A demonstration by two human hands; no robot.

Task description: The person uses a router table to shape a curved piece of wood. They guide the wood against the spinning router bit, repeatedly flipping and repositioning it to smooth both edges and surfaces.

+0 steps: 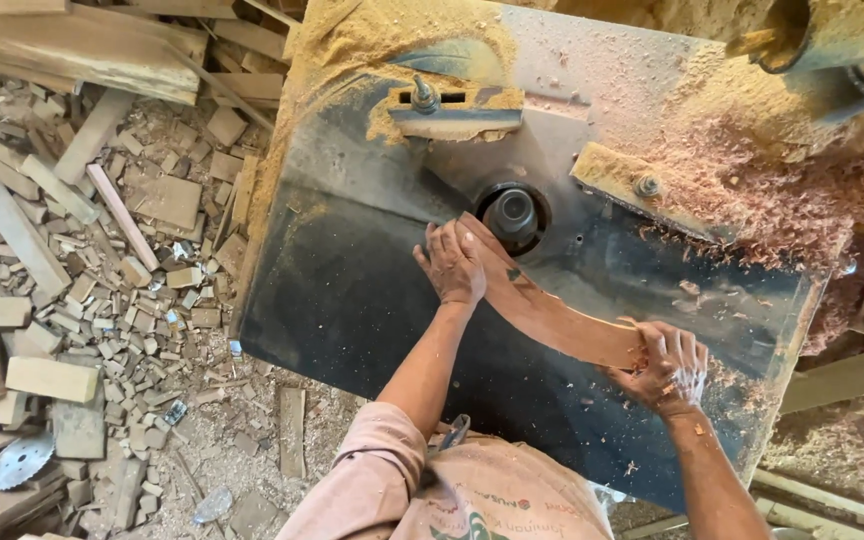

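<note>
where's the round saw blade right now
In the head view, the round saw blade lies on the floor at the lower left, among wood offcuts, left of the metal machine table.

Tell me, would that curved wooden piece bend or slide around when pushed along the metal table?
The curved wooden piece looks thick and solid, so probably stiff. Sawdust on the metal table may let it slide easily. Both the left hand and right hand press it, suggesting it needs steadying.
</note>
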